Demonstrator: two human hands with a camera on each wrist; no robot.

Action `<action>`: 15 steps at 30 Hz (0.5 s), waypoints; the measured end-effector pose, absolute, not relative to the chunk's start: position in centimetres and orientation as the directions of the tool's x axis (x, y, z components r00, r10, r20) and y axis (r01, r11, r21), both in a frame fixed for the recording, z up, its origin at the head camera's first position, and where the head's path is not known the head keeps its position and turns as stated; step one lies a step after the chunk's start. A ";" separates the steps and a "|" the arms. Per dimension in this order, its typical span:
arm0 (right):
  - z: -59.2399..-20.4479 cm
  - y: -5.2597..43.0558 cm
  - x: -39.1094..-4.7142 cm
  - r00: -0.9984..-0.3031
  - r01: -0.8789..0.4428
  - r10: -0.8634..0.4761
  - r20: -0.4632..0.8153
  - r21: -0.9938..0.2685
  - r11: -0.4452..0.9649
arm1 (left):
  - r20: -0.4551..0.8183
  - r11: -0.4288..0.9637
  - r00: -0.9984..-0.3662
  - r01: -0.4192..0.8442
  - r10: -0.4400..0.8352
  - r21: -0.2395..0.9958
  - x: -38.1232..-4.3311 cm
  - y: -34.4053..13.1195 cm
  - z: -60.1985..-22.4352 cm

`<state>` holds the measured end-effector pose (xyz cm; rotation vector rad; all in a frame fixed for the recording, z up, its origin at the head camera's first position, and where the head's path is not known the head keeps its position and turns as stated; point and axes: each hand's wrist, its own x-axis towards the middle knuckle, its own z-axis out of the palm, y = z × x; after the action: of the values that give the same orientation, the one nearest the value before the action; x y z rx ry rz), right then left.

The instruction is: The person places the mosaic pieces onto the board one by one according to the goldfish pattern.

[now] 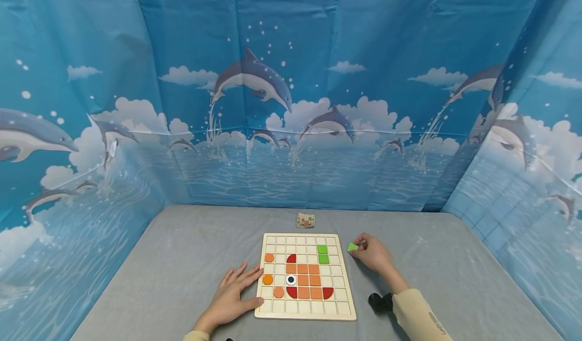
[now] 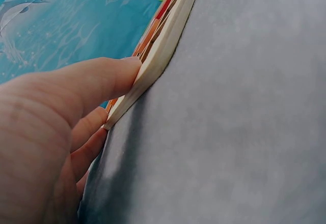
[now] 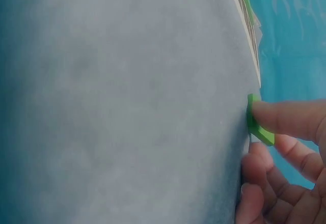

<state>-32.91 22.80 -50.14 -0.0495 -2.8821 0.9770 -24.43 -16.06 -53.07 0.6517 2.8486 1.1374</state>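
Observation:
A pale wooden grid board (image 1: pixel 304 317) lies on the grey cloth. My left hand (image 1: pixel 229 296) rests at its left edge, fingers spread; in the left wrist view the thumb (image 2: pixel 109 76) lies on the board's rim (image 2: pixel 160 56). To the right of the board, my right hand (image 1: pixel 374 253) pinches a green square tile (image 1: pixel 352 247) between thumb and fingers. On the grid sit two green squares (image 1: pixel 322 249), several orange squares (image 1: pixel 302 280), three red rounded pieces (image 1: pixel 292 293), three orange discs (image 1: pixel 268 279) and a black-and-white eye piece (image 1: pixel 291 280).
A small patterned card (image 1: pixel 305 220) lies behind the board. The grey cloth (image 1: pixel 182 250) covers the table. A blue dolphin curtain (image 1: pixel 295 169) hangs behind and at both sides. A black device (image 1: pixel 380 303) sits at the right wrist, by the beige sleeve (image 1: pixel 420 313).

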 end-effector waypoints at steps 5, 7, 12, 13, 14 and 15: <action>-50.1 22.9 -32.7 -0.992 -0.028 0.054 0.111 -0.628 0.778 | 0.140 0.651 -0.914 0.372 0.380 0.662 -24.4 -16.0 -53.0; -50.0 22.8 -32.6 -0.992 -0.032 0.054 0.115 -0.638 0.769 | 0.139 0.651 -0.915 0.371 0.380 0.662 -24.5 -16.0 -53.0; -49.8 22.4 -32.1 -0.992 -0.048 0.049 0.118 -0.697 0.716 | 0.143 0.653 -0.915 0.373 0.378 0.660 -24.5 -16.1 -53.1; -49.8 22.3 -31.9 -0.992 -0.047 0.049 0.113 -0.714 0.699 | 0.142 0.654 -0.915 0.373 0.378 0.659 -24.5 -16.1 -53.2; -49.7 22.2 -31.9 -0.993 -0.045 0.052 0.109 -0.728 0.684 | 0.143 0.654 -0.915 0.373 0.378 0.657 -24.5 -16.1 -53.2; -49.6 22.1 -31.8 -0.993 -0.039 0.056 0.103 -0.742 0.669 | 0.142 0.655 -0.915 0.373 0.378 0.657 -24.5 -16.1 -53.2</action>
<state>-31.79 22.10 -49.65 -0.0141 -2.7622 1.2327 -24.53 -16.08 -53.21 0.6474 2.8516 1.1286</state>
